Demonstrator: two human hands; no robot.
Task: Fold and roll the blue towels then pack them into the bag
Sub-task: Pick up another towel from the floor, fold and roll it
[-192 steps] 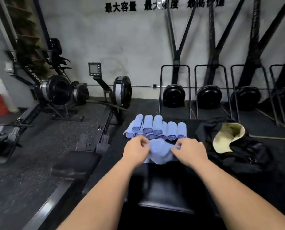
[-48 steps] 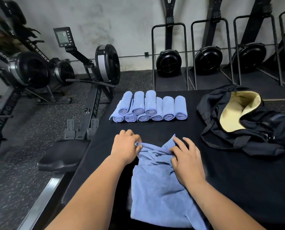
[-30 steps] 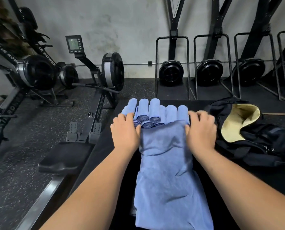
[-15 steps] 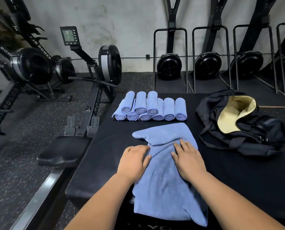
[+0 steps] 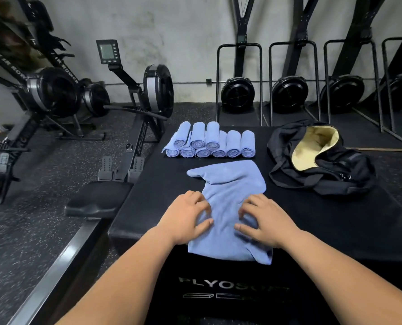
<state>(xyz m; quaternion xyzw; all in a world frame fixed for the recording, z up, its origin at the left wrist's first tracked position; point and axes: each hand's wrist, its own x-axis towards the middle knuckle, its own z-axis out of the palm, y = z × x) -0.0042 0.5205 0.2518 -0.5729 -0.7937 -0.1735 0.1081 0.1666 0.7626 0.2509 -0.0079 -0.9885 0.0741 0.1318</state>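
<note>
Towel [image 5: 230, 181] laid lengthwise on the desk [image 5: 324, 219]
It is gripped with curled fingers by the left hand [image 5: 186, 216] and right hand [image 5: 263, 219], equally near; its long axis runs near to far.

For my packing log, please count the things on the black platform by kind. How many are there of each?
Rolled blue cloth towels: 9
Flat, unrolled blue cloth towel: 1
Open black fabric bag with yellow lining: 1
Total: 11

Looks like I'm in a gym; rowing machines [image 5: 134, 109] on speckled rubber flooring [image 5: 31, 231]; more rowers stood upright [image 5: 289, 90] along the wall.
</note>
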